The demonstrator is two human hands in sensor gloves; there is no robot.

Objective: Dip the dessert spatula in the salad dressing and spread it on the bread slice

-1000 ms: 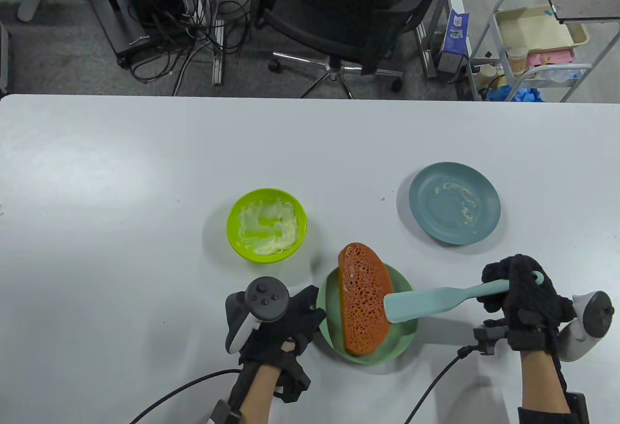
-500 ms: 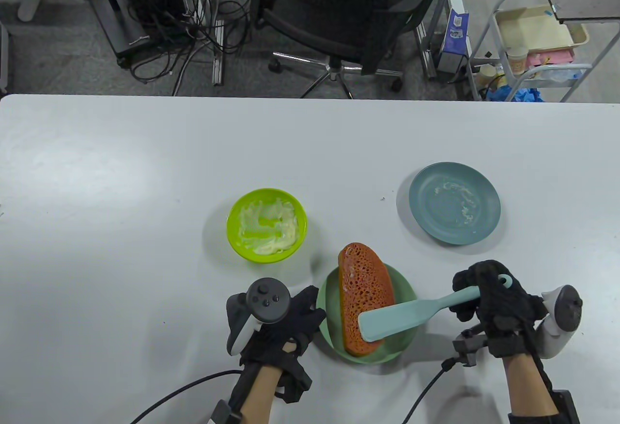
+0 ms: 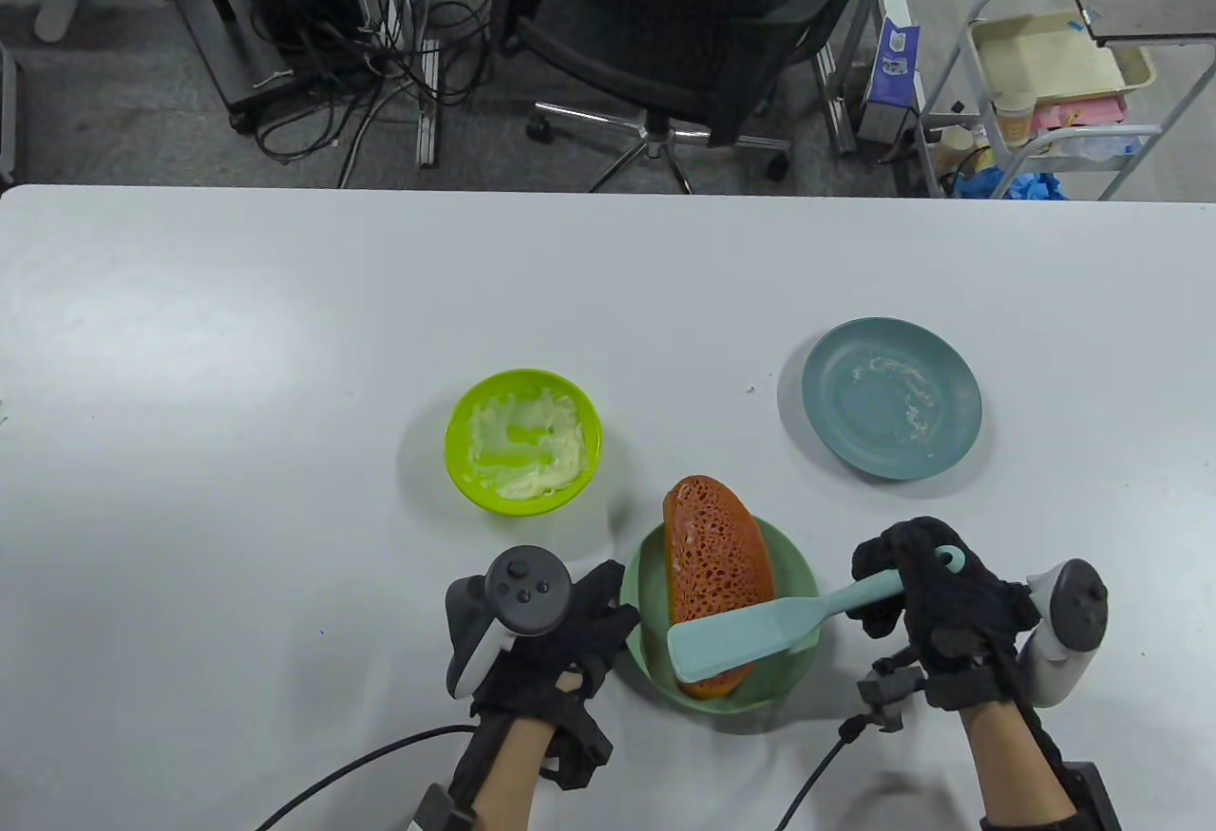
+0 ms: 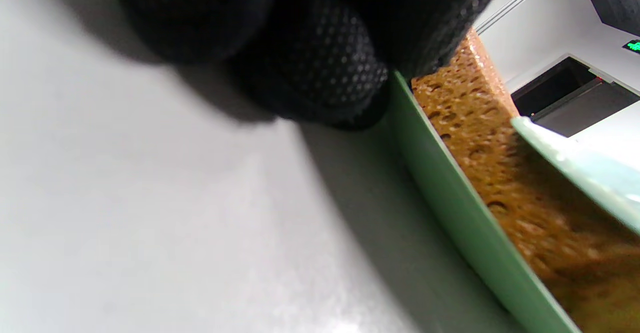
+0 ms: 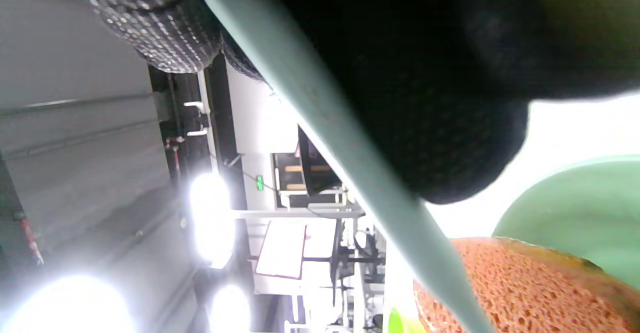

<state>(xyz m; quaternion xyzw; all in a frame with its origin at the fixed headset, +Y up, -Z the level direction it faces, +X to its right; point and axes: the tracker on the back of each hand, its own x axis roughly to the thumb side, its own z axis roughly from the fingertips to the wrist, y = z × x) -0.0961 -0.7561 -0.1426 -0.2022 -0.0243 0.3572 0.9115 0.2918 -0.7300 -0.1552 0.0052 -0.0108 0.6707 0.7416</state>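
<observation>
Right hand: my right hand (image 3: 936,608) grips the handle of the pale teal flat-bladed silicone spatula (image 3: 760,633); blade lies across the near end of the orange-brown porous bread slice (image 3: 712,565)
Left hand: my left hand (image 3: 560,632) rests beside the green plate (image 3: 803,575), fingers relaxed at its rim
Spreading: I'd keep the blade flat, press lightly, steady the plate
Containers: lime-green bowl (image 3: 523,441) on the worktop holds smeared creamy dressing; blue-grey plate (image 3: 891,397) carries only streaks

Orange porous bread slice (image 3: 712,584) lies on pale green plate (image 3: 796,660), between both hands' fingers; teal silicone spatula (image 3: 760,633) blade lies across its near end.
</observation>
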